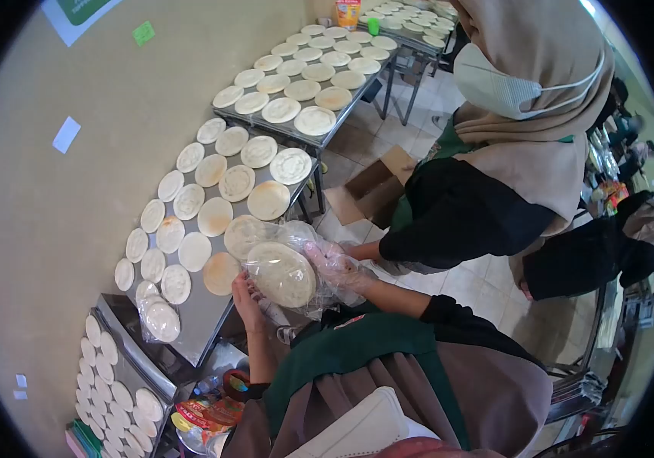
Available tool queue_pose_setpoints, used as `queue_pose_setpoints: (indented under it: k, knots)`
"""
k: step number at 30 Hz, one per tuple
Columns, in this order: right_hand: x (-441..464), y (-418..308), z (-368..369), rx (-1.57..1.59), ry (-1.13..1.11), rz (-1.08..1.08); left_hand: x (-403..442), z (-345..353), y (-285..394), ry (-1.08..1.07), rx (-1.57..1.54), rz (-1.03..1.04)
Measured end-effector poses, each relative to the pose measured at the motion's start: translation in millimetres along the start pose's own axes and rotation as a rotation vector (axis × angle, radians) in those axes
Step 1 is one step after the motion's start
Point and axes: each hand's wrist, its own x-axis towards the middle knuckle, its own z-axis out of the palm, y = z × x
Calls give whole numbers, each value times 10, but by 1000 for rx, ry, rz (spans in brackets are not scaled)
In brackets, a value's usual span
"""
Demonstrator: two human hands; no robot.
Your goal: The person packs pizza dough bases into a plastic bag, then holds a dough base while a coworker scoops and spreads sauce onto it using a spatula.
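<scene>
A round, pale flatbread (281, 275) lies inside a clear plastic bag (308, 304) in front of my body, over the table's near edge. At the bag's left side, my left hand (247, 303) is closed on its edge. My right hand (346, 273), in a thin clear plastic glove, grips the bag at the right, its fingers partly hidden by crinkled plastic. Just left of the bag, a browned flatbread (221, 273) rests on the metal table. A stack of bagged flatbreads (162, 322) sits at that table's lower left.
Rows of flatbreads cover metal tables (325, 137) along the wall and a rack (132, 336) at lower left. A masked co-worker (472, 206) stands close on the right, forearm near my right hand. An open cardboard box (376, 187) is on the floor. Colourful packets (209, 412) lie below.
</scene>
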Motion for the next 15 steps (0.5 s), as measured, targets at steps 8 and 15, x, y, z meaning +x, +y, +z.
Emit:
queue_pose_setpoints:
  k: [8, 15]
  knots:
    - [-62, 201, -51, -175, 214, -16, 74, 168, -126, -50, -47, -87]
    - [-70, 113, -74, -150, 225, 39, 212, 42, -387, -54, -44, -11]
